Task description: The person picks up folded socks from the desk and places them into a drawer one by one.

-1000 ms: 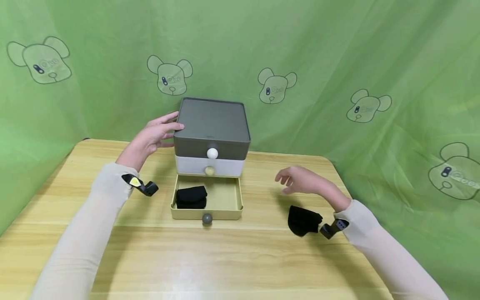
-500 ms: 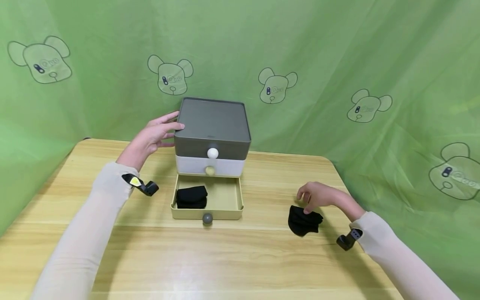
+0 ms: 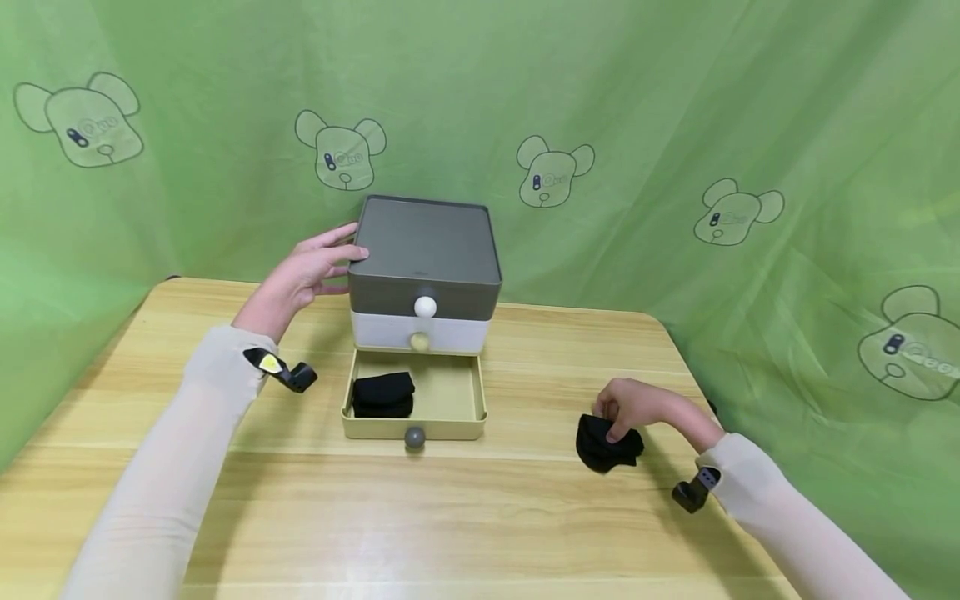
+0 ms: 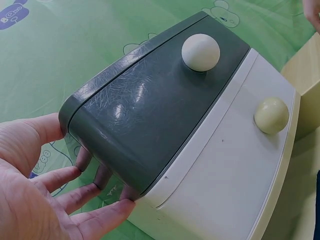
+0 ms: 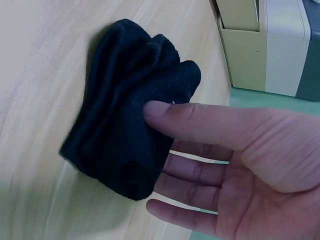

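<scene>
A small drawer unit (image 3: 427, 237) stands at the table's back, with a grey top tier, a white middle tier and a cream bottom drawer (image 3: 450, 400) pulled out. Folded black socks (image 3: 383, 395) lie in that drawer's left side. My left hand (image 3: 303, 271) rests against the unit's left side, thumb at the top edge; in the left wrist view its fingers (image 4: 100, 217) look fairly straight. On the right, my right hand (image 3: 633, 404) pinches a folded pair of black socks (image 3: 600, 454). In the right wrist view the thumb lies on top of the socks (image 5: 125, 115), with the fingers partly behind them.
The wooden table (image 3: 420, 525) carries the unit and the socks. A green curtain (image 3: 450, 92) with bear-head prints hangs behind and along both sides. Round knobs stick out from the drawers, including a dark grey knob (image 3: 415, 438) on the open one.
My right hand has moved right and down onto the loose black socks and now pinches them. The left hand and the drawer unit stay as they were.
</scene>
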The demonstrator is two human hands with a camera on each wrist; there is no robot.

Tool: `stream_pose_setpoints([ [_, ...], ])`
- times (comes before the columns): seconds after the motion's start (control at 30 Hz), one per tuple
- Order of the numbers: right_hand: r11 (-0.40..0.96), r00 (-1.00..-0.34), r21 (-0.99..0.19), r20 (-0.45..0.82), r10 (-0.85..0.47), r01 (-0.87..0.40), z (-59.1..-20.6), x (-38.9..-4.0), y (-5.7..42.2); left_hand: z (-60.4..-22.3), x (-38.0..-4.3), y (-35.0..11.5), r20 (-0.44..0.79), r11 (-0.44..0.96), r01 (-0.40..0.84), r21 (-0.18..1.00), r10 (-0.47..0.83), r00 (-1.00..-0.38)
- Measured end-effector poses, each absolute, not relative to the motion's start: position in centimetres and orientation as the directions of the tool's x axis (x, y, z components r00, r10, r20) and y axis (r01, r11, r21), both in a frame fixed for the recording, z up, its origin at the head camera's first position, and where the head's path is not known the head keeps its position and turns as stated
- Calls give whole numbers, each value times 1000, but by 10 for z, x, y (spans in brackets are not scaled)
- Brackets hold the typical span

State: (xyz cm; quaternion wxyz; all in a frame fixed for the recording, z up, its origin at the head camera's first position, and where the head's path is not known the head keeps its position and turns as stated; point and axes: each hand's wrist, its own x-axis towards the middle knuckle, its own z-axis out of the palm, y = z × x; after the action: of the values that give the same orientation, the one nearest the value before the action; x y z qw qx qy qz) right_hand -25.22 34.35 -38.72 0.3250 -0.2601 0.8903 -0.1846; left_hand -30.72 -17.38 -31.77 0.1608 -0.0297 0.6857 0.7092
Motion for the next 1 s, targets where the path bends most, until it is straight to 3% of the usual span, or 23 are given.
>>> stream_pose_setpoints([
  [0.37, 741, -614, -560, -452, -648, -370, -392, -252, 344, -319, -308, -174, -263, -1, -267, 964, 179, -948],
  [1.0, 727, -693, -542, -324, -644, -422, -382, -256, 318, -319, -310, -173, -266, -11, -272, 962, 169, -949],
])
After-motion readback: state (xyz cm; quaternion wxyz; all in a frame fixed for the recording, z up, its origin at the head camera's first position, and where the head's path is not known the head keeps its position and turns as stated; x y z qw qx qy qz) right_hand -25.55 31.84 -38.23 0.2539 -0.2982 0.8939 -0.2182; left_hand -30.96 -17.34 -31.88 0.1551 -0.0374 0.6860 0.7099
